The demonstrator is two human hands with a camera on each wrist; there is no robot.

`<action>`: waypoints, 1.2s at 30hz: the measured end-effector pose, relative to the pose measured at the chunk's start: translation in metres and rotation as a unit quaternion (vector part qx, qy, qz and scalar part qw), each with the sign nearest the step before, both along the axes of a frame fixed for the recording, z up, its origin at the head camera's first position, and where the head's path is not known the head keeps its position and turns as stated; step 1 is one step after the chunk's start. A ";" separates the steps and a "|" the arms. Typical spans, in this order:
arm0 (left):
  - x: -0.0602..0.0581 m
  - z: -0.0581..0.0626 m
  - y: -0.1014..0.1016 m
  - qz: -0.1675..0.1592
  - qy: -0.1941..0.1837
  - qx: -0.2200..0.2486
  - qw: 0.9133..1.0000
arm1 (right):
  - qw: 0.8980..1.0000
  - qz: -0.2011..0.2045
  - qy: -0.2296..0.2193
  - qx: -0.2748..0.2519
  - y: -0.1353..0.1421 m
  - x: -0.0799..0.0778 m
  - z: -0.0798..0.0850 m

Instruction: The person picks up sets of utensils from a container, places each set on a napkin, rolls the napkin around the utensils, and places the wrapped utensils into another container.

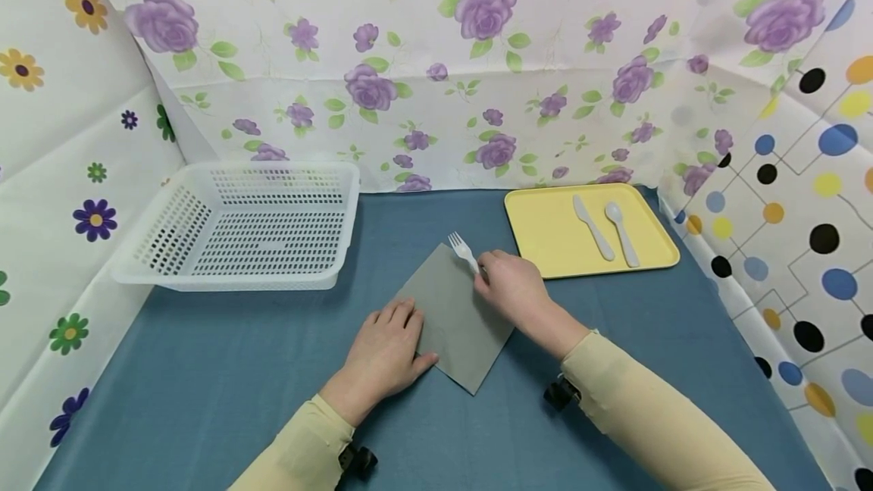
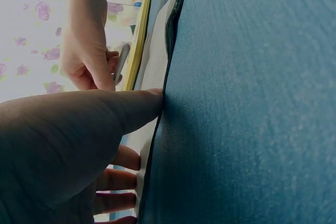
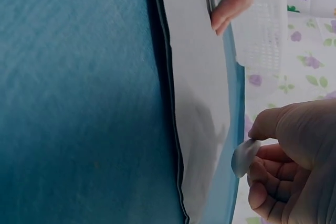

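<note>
A folded grey napkin (image 1: 464, 324) lies cornerwise on the blue tablecloth, its stacked layers showing along the edge in the left wrist view. My left hand (image 1: 378, 351) rests on the napkin's left side with fingers extended, the thumb (image 2: 142, 107) along its near edge. Between thumb and fingers, my right hand (image 1: 513, 288) pinches the handle of a white plastic fork (image 1: 462, 250). The fork's tines point away, over the napkin's far corner. In the right wrist view the handle end (image 3: 244, 158) is held above the napkin's surface.
At the back right lies a yellow tray (image 1: 542, 237) carrying a white knife (image 1: 593, 229) and a white spoon (image 1: 622, 235). A white perforated basket (image 1: 239, 284) stands at the back left. Patterned cloths (image 1: 436, 36) hang behind and along both sides.
</note>
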State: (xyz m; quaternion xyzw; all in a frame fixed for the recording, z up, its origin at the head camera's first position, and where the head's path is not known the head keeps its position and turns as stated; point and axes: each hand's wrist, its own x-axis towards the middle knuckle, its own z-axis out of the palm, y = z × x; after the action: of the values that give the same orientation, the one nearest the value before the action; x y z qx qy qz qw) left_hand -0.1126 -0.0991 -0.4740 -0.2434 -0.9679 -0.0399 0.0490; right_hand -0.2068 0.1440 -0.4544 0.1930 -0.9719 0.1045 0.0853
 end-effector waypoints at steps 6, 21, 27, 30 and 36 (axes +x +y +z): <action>0.000 0.000 0.000 -0.003 0.004 0.003 1.000 | 1.000 0.003 -0.006 0.011 -0.007 0.003 -0.006; 0.002 0.001 0.000 -0.004 0.003 0.001 1.000 | 0.999 0.011 -0.028 0.036 -0.024 0.006 -0.013; 0.001 0.000 0.002 -0.006 0.002 0.000 1.000 | 0.998 0.008 -0.036 0.047 -0.027 0.005 -0.015; 0.001 0.001 0.001 -0.003 -0.003 0.003 1.000 | 0.998 0.009 -0.036 0.050 -0.029 0.003 -0.016; 0.001 0.004 0.001 0.000 -0.011 0.005 1.000 | 0.998 0.001 -0.042 0.056 -0.034 0.001 -0.017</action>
State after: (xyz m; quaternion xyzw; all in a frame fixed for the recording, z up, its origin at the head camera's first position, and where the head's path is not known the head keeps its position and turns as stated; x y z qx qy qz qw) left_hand -0.1113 -0.0985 -0.4704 -0.2428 -0.9681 -0.0475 0.0392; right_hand -0.2061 0.1102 -0.4718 0.1943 -0.9786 0.0584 0.0333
